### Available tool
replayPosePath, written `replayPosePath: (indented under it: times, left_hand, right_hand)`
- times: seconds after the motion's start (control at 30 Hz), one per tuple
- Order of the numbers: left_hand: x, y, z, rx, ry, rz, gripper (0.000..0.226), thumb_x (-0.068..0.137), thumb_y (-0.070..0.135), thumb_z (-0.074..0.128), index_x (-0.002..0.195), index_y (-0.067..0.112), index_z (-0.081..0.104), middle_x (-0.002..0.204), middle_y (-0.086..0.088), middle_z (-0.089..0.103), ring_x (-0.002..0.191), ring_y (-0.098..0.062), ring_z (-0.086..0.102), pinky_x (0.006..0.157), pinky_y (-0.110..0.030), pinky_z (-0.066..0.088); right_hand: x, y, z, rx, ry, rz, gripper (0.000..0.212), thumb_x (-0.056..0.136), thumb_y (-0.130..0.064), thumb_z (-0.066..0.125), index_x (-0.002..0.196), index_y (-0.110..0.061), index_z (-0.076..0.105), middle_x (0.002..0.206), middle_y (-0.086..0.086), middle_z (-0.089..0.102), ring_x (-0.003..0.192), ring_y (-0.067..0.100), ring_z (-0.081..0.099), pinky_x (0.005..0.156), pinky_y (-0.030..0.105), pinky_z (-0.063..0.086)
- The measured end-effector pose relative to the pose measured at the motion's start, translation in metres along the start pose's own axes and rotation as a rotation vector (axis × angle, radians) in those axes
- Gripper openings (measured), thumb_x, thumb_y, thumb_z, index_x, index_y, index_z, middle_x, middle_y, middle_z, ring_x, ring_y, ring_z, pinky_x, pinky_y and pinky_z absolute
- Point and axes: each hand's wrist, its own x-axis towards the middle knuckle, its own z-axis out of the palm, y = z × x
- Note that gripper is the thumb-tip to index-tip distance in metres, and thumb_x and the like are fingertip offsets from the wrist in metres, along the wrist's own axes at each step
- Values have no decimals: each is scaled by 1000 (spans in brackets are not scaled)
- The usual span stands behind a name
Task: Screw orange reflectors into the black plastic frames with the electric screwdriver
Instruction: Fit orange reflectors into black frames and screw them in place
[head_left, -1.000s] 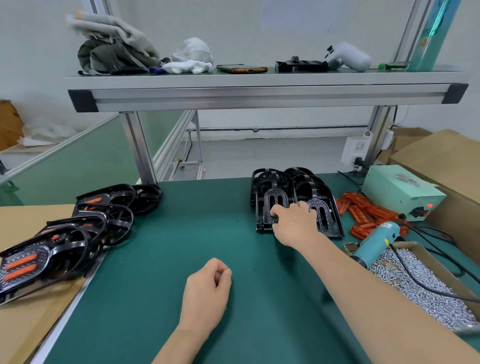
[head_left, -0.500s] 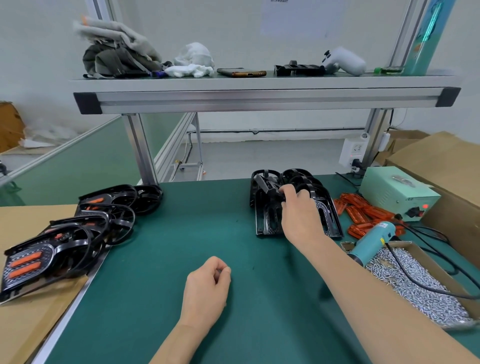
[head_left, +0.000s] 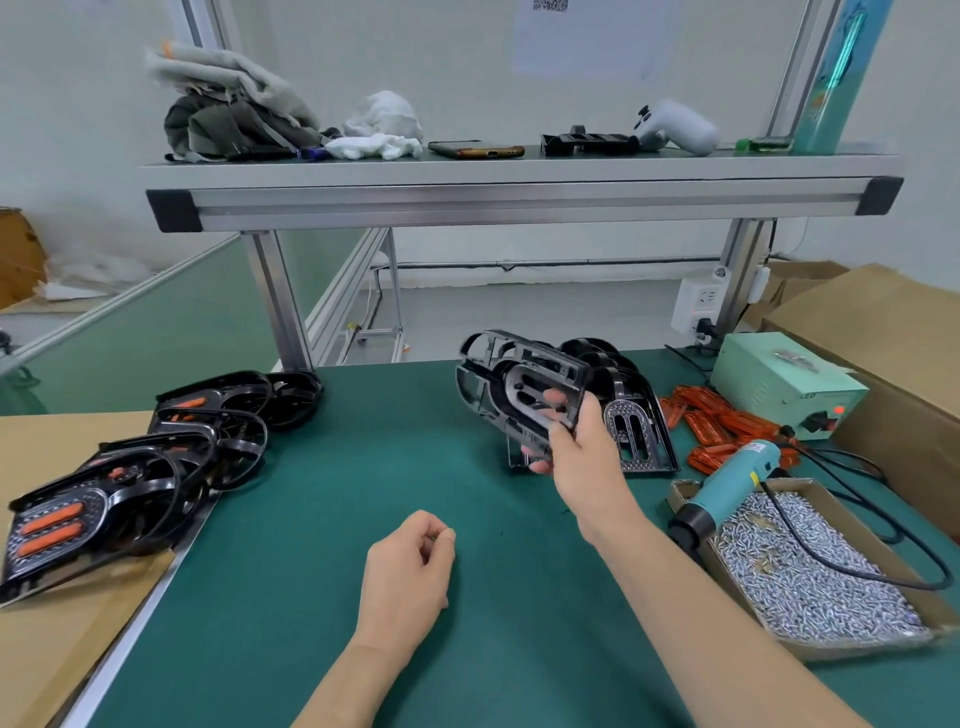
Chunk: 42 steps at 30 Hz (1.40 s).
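Observation:
My right hand (head_left: 574, 447) grips a black plastic frame (head_left: 511, 387) by its lower edge and holds it tilted above the green mat, just left of the stack of bare black frames (head_left: 631, 415). My left hand (head_left: 408, 571) rests on the mat near the front, its fingers curled and holding nothing. A pile of orange reflectors (head_left: 719, 423) lies to the right of the stack. The teal electric screwdriver (head_left: 727, 483) lies across the edge of a cardboard box of silver screws (head_left: 810, 566).
Finished frames with orange reflectors (head_left: 98, 509) are stacked at the left on cardboard. A pale green power box (head_left: 779, 384) and cardboard cartons (head_left: 893, 332) stand at the right. An aluminium shelf (head_left: 519, 197) with cloths, a phone and a controller crosses overhead.
My right hand took hold of the top frame on the stack and lifted it up and toward me. My left hand stayed where it was.

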Motion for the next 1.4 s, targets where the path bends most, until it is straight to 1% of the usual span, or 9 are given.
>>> replayPosePath:
  times: [0.3, 0.47, 0.63, 0.77, 0.93, 1.03, 1.17, 1.27, 1.4]
  left_hand:
    - [2, 5, -2, -252, 170, -75, 27, 102, 25, 48, 78, 31, 58, 69, -3, 64, 54, -22, 64, 50, -28, 50]
    - [0, 8, -4, -323, 174, -86, 21, 102, 26, 50, 87, 17, 61, 67, -1, 63, 55, -21, 63, 51, -26, 50]
    - [-2, 10, -4, -232, 84, -62, 23, 94, 28, 66, 75, 15, 65, 62, -3, 66, 48, -16, 60, 48, -23, 47]
    - [-3, 11, -3, -203, 33, -86, 27, 82, 36, 77, 71, 15, 65, 61, 0, 67, 47, -14, 61, 48, -20, 46]
    - [-2, 12, -2, -209, 51, -113, 36, 71, 48, 82, 83, 20, 64, 66, 2, 69, 49, -15, 64, 51, -26, 50]
    - [-3, 13, -4, -218, 36, -100, 51, 60, 62, 74, 94, 26, 62, 71, 1, 70, 54, -17, 68, 54, -29, 51]
    - [-2, 9, -3, -179, 32, -45, 24, 80, 37, 79, 95, 27, 63, 71, 4, 70, 60, -15, 64, 61, -38, 57]
    - [-2, 6, -3, -242, 30, -19, 18, 86, 19, 75, 99, 28, 66, 83, 4, 74, 76, -18, 69, 73, -43, 58]
    - [-1, 3, -5, -268, 47, -14, 27, 87, 8, 68, 102, 31, 68, 92, 9, 74, 85, -15, 69, 77, -35, 57]
  right_hand:
    - [-47, 12, 19, 323, -81, 228, 26, 106, 0, 37, 119, -20, 45, 120, -1, 65, 81, 28, 75, 53, 22, 51]
    - [-66, 24, 21, 405, -120, 300, 23, 105, -3, 41, 121, -20, 45, 116, 1, 73, 87, 33, 76, 52, 22, 51]
    - [-75, 35, 26, 519, -174, 384, 20, 106, -6, 44, 122, -17, 46, 116, 6, 74, 91, 35, 75, 63, 27, 57]
    - [-78, 40, 30, 606, -213, 363, 20, 105, -5, 45, 124, -12, 46, 109, 1, 76, 97, 20, 74, 75, 29, 60]
    - [-83, 50, 35, 404, -212, 289, 25, 97, -2, 61, 116, -18, 59, 111, -4, 74, 106, 9, 69, 96, 29, 54]
    - [-87, 53, 36, 135, -235, 184, 21, 93, -11, 70, 108, -25, 67, 103, -6, 76, 99, 7, 70, 91, 25, 54]
    - [-92, 53, 39, -66, -278, 32, 25, 86, -21, 75, 109, -30, 69, 98, -18, 75, 94, -2, 69, 85, 19, 53]
    - [-91, 54, 36, -82, -350, -4, 43, 86, -1, 63, 114, -34, 65, 103, -25, 73, 98, -6, 67, 86, 11, 48]
    - [-87, 56, 34, 42, -329, 8, 51, 89, 13, 49, 114, -27, 69, 110, -12, 75, 108, 7, 68, 96, 21, 51]
